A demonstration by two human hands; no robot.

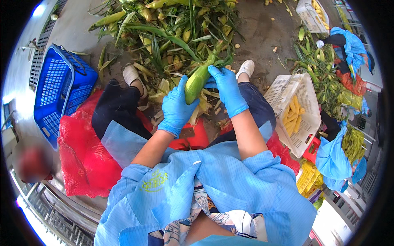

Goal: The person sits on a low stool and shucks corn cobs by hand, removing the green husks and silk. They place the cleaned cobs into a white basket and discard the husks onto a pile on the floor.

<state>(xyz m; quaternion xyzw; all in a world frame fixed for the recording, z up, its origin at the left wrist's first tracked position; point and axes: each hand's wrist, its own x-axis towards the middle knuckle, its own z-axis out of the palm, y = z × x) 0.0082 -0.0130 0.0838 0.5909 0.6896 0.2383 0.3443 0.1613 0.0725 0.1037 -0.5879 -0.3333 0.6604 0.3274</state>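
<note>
An unpeeled ear of corn (pixel 197 83), still wrapped in green husk, is held between my two blue-gloved hands above my lap. My left hand (pixel 175 108) is closed around the lower left side of the ear, its thumb along the husk. Farther up, my right hand (pixel 227 90) grips the right side near the stalk end; some of its fingers are hidden behind the ear. Just beyond lies a large heap of husks and corn (pixel 176 45), its long leaves reaching toward the ear. A red seat (pixel 189 137) shows between my legs.
To the right, a white crate (pixel 273 92) holds peeled yellow cobs (pixel 293 117). A blue basket (pixel 51 88) and red mesh sack (pixel 84 156) are at left. Another white crate (pixel 305 18) stands far right. Co-workers in blue (pixel 351 45) sit by more husks (pixel 316 67).
</note>
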